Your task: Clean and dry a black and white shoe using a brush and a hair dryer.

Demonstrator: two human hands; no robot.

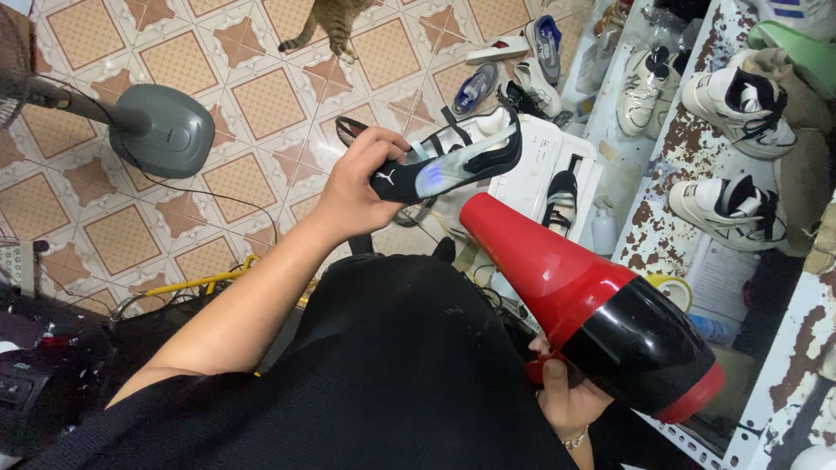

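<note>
The floor point(183, 61) of patterned tiles spreads beyond the left hand, and a rusty white rack point(688, 144) of pale sneakers point(738, 103) runs along past the right hand. A grey fan base point(165, 130) stands on the tiles, well out to the left of the left hand, with a black cord trailing from it. A striped cat point(335, 22) walks at the far edge, well beyond that hand. More shoes point(522, 65) lie loose on the floor, further out than the held shoe.

The dryer point(592, 318), red at the nozzle and rear rim and black at the body, is the biggest thing in hand. The right hand point(562, 392) is closed around its grip from below, fingers curled tight, thumb up against the red part. Its nozzle points up and away toward the shoe, stopping just short of it.

The left hand point(361, 178) is raised ahead of the body, fingers and thumb clamped on the heel end of a black shoe point(453, 161) with pale translucent panels and loose straps. The shoe sticks out to the right of that hand, sole down, above a white box point(540, 165) that carries another dark shoe point(562, 200).
</note>
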